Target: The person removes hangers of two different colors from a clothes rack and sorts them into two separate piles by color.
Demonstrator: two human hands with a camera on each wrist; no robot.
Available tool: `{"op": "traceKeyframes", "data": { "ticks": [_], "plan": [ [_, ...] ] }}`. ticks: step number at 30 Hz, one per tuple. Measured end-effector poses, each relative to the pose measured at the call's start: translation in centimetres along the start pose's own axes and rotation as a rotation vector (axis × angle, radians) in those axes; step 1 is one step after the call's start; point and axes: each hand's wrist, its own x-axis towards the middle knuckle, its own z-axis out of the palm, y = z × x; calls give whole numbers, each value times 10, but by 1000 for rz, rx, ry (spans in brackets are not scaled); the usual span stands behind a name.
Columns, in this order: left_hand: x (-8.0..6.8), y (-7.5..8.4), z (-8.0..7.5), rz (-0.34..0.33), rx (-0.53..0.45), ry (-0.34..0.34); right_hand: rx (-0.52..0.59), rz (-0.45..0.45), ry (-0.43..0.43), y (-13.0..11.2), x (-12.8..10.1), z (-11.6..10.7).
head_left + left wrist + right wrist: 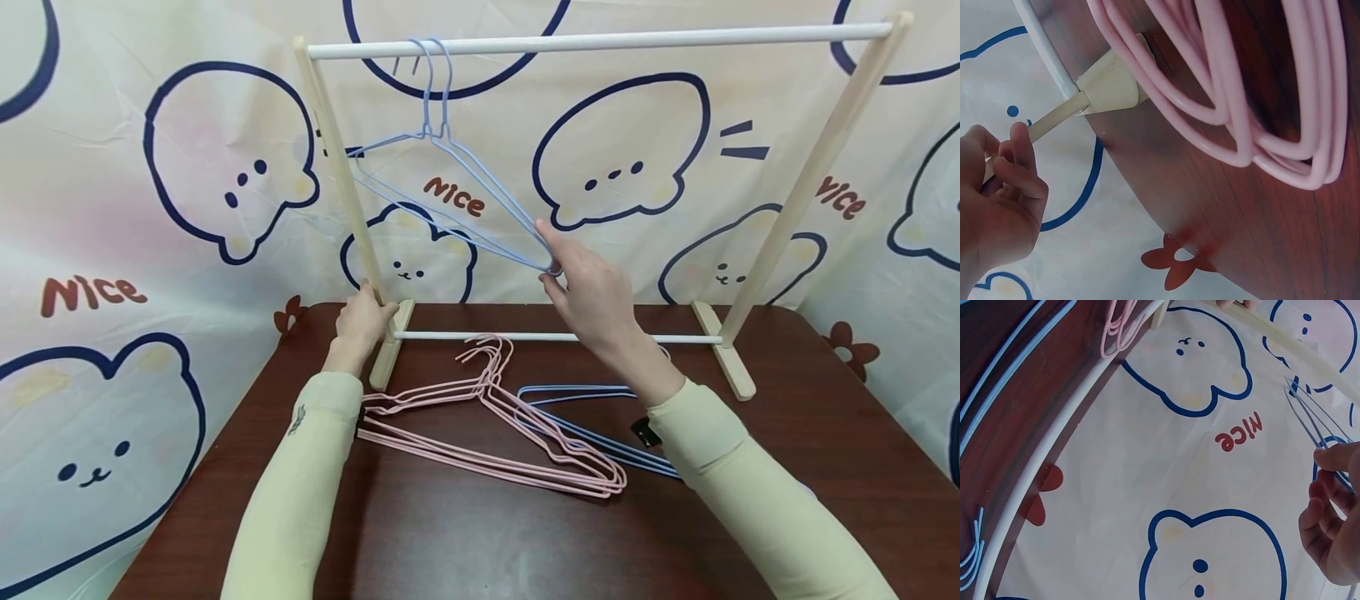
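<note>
Two light-blue wire hangers (427, 100) hang by their hooks near the left end of the rack's white top rail (637, 39). My right hand (596, 292) pinches their lower right corner between thumb and fingers, so they sit slightly tilted. In the right wrist view that hand (1335, 519) has its other fingers curled beside the wires. Low on the rack's left wooden post (337, 167), my left hand (360, 325) has its fingers wrapped around the wood. The left wrist view shows the same grip on the post (1060, 117), just above its foot.
Several pink hangers (517, 477) lie stacked on the brown table (450, 550), below the rack's lower white bar (487, 337). More blue hangers (585, 437) lie to their right, partly under my right forearm. A cartoon-printed cloth (225, 375) hangs behind.
</note>
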Motion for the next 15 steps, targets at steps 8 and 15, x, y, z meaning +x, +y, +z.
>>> {"op": "traceKeyframes", "data": {
  "ticks": [8, 15],
  "plan": [
    [0, -1, 2, -5, -19, -1, -13, -79, 65, 6, -2, -2],
    [-1, 0, 1, -10, -18, 2, -36, -171, 121, 7, -1, -11]
  ]
}}
